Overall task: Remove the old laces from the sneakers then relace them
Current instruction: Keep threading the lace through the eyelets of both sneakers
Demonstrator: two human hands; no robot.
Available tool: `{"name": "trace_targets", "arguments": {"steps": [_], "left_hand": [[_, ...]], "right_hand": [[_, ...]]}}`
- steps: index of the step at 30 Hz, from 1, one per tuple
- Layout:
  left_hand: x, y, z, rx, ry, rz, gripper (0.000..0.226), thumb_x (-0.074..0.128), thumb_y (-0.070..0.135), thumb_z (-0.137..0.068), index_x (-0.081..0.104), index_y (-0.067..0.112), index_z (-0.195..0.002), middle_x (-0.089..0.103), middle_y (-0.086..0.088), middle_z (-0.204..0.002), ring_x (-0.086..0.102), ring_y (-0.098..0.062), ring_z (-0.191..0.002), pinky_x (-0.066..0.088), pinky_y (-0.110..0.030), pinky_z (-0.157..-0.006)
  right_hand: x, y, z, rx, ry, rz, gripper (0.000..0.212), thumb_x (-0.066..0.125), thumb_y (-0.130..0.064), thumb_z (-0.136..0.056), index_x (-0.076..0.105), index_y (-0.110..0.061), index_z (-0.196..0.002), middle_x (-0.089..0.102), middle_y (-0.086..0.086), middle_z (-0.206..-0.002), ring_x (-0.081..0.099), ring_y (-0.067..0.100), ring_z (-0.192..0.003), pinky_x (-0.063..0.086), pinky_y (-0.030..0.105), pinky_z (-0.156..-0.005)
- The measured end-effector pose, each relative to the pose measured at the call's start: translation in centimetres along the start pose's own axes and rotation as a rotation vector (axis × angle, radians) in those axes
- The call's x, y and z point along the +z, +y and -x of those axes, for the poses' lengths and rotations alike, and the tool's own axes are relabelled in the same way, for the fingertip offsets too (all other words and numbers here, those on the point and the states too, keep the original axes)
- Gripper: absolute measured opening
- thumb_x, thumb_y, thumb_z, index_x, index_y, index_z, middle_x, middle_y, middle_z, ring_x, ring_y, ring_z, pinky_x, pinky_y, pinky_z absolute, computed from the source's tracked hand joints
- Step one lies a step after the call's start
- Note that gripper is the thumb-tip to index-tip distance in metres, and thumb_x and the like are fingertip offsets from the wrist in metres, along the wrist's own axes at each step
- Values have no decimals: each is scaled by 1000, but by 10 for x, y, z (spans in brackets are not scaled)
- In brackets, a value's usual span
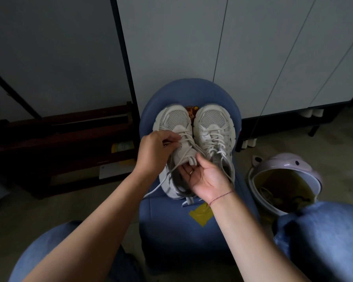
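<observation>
Your left grip (154,153) pinches a strand of the white lace (189,139) over the left sneaker (176,119), with its fingers curled round the strand. Your right grip (204,178) lies palm up, holding that sneaker with its fingers tucked into the opening under the tongue and its thumb on the tongue's edge. The right sneaker (214,123) stands laced, touching it. Both sit on the blue stool (192,88). A pink bin (283,163) stands near the stool's right side.

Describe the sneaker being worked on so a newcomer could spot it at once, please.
On the blue chair before the pale cabinet doors sit two white sneakers. It is the left sneaker, whose lace the left hand pinches while the right hand holds its tongue; no hand touches the right sneaker's laces.
</observation>
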State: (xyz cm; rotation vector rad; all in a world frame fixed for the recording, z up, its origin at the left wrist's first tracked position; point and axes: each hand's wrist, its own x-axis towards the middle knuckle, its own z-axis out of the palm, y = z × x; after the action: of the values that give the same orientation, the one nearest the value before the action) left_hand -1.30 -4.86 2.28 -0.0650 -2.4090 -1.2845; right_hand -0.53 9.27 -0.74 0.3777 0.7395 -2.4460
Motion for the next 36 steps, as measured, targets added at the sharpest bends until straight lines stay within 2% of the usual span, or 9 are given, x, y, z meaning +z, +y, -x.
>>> {"name": "trace_targets", "arguments": {"steps": [8,16,19,21,22,24,27,31,36], "left_hand": [[0,2,-1,-33,15,-29,12,77,5,-82,77,10,-92,71,7,-84,68,-5,-82,52,-16,-81],[6,3,0,-78,10,19,10,77,5,-80,77,11,-89,70,7,-78,62,7,-71,50,-10,-73],[12,2,4,-148,55,108,11,76,5,-81,76,13,-89,74,3,-81,67,-3,-75,54,-21,-79],[14,0,7,-171,51,166,18,75,6,-82,74,14,-97,73,1,-86,69,-9,-82,56,-28,-83],[14,0,8,-162,46,165,25,76,8,-82,72,15,-105,72,1,-92,68,-10,-86,55,-27,-85],[11,-1,10,-138,50,107,38,78,16,-82,66,16,-117,62,4,-108,62,-4,-89,50,-13,-82],[5,-1,11,-149,55,69,37,77,21,-84,64,13,-118,53,4,-115,57,5,-85,43,-1,-73],[-3,-4,12,-202,-8,-25,19,76,23,-84,69,18,-101,64,8,-91,58,3,-77,42,-2,-63],[-1,0,12,-216,5,-37,10,77,20,-83,69,21,-79,63,18,-69,57,13,-62,40,-3,-56]], "right_hand": [[0,0,0,-17,1,-10,34,44,-26,-99,64,1,-98,70,19,-89,72,26,-74,56,42,-75],[4,-1,3,-25,20,-5,33,43,-25,-100,63,1,-97,71,19,-84,72,26,-69,58,40,-70],[4,-1,2,-24,23,0,32,44,-26,-99,63,0,-100,70,19,-86,72,27,-72,55,42,-76],[4,-1,2,-14,17,-2,33,44,-26,-99,63,1,-101,70,20,-87,72,27,-72,56,43,-75],[4,-1,3,-8,15,-1,34,44,-27,-99,63,1,-100,70,20,-86,72,28,-72,56,43,-73],[4,-2,4,4,8,-4,35,42,-27,-100,63,1,-98,70,20,-84,72,28,-71,58,42,-68],[6,-3,5,0,0,-20,35,42,-26,-100,63,2,-98,70,21,-86,72,28,-72,58,42,-68],[5,-2,3,1,-1,-3,35,44,-26,-99,64,2,-102,70,21,-93,71,29,-76,55,45,-77],[4,-1,3,-4,-7,-25,36,42,-25,-100,66,3,-96,71,20,-87,72,28,-72,58,41,-68]]}}
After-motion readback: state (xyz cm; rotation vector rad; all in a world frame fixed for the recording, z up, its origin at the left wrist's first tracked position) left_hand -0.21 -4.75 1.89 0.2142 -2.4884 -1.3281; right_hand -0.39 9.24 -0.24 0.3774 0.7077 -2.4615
